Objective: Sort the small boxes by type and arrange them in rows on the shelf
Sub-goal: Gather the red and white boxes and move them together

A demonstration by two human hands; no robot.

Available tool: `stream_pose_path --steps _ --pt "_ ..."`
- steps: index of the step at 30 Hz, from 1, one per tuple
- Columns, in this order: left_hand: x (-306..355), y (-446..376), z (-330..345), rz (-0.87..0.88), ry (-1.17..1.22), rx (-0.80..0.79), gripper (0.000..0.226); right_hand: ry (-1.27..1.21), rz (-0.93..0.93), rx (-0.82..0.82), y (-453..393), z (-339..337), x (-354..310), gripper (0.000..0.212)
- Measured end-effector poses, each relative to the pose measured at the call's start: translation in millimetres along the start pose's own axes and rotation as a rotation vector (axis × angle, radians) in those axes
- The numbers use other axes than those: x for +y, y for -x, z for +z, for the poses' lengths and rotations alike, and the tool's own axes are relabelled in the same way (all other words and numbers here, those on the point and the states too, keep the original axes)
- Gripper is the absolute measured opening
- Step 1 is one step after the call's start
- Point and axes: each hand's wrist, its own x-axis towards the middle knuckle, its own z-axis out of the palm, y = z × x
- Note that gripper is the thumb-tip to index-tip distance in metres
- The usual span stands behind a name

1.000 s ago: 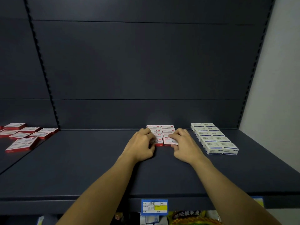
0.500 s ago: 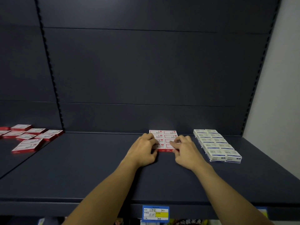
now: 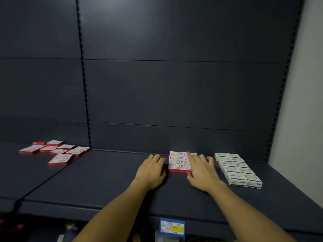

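Shelf (image 3: 104, 186), dark, one level, lower half of frame. Item: red-and-white boxes, arranged block (image 3: 177, 162), lower centre-right, two columns wide, long axis running from the front edge toward the back panel, lying flat. Item: blue-and-white boxes (image 3: 237, 169), right of the red block and apart from it, likewise two columns running front to back, squared up. Item: loose red-and-white boxes (image 3: 57, 151), left of frame on the adjoining shelf section, scattered at mixed angles, unsorted. Left hand (image 3: 152, 170), fingers relaxed and slightly bent, flat on the shelf just beside the left edge of the red block, holding nothing; contact with the boxes cannot be told. Right hand (image 3: 201, 170), fingers extended, laid over the right column of the red block, pressing rather than gripping. The block lies between the two hands. Judgement: the loose stock lies well away to the left, so the left hand is the nearer for fetching. Price label (image 3: 172, 227), bottom centre, on the shelf lip.
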Motion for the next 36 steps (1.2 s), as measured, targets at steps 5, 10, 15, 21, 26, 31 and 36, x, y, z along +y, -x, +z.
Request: stream_pose_path --steps 5,10,15,21,26,31,36 --pt "-43.2 35.1 -38.3 -0.11 -0.16 -0.072 0.038 -0.006 -0.15 -0.03 -13.2 -30.4 -31.8 0.056" --pt "-83.4 82.4 -79.4 -0.241 -0.216 -0.101 0.038 -0.039 -0.263 -0.109 -19.9 -44.1 -74.6 0.051" --pt "-116.8 132.1 -120.8 -0.378 -0.248 -0.122 0.039 -0.042 -0.245 -0.13 -17.9 -52.2 -122.1 0.047" --pt "-152.1 186.8 -159.1 -0.483 -0.298 -0.091 0.041 -0.052 -0.274 -0.127 -15.7 -68.9 -185.9 0.05" --pt "-181.9 223.7 -184.4 -0.523 -0.355 -0.116 0.038 -0.097 -0.339 -0.09 -21.1 -88.2 -241.8 0.047" --pt "-217.9 251.8 -207.8 -0.532 -0.385 -0.123 0.042 -0.129 -0.38 -0.083 -26.5 -102.0 -301.0 0.044" --pt "-258.7 278.5 -228.8 -0.515 -0.41 -0.163 0.042 -0.154 -0.38 -0.092 -32.2 -109.0 -356.5 0.04"
